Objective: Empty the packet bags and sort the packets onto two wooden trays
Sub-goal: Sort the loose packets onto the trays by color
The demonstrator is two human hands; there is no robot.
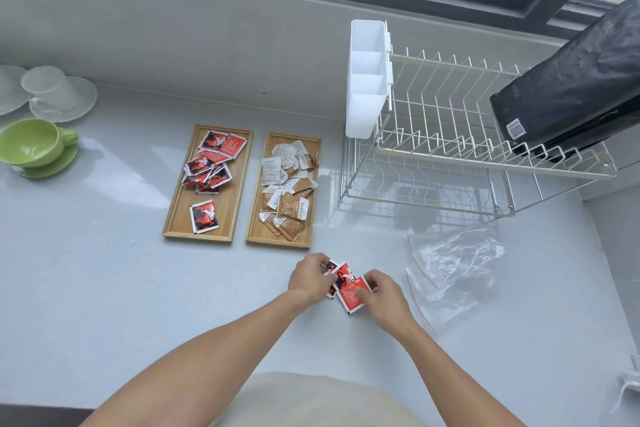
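Both hands' fingers (363, 292) partly hide the red packets (348, 284).

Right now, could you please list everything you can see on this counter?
wooden trays: two, tan, counter centre
red packets: many, red-black, left tray
brown and white packets: many, right tray
held packets: several, red, near edge
plastic bags: clear, crumpled, right
dish rack: one, white wire, right
white caddy: one, on rack
black bag: one, on rack
green cup: one, on saucer, left
white cup: one, on saucer, far left
hands: two, gathering held packets
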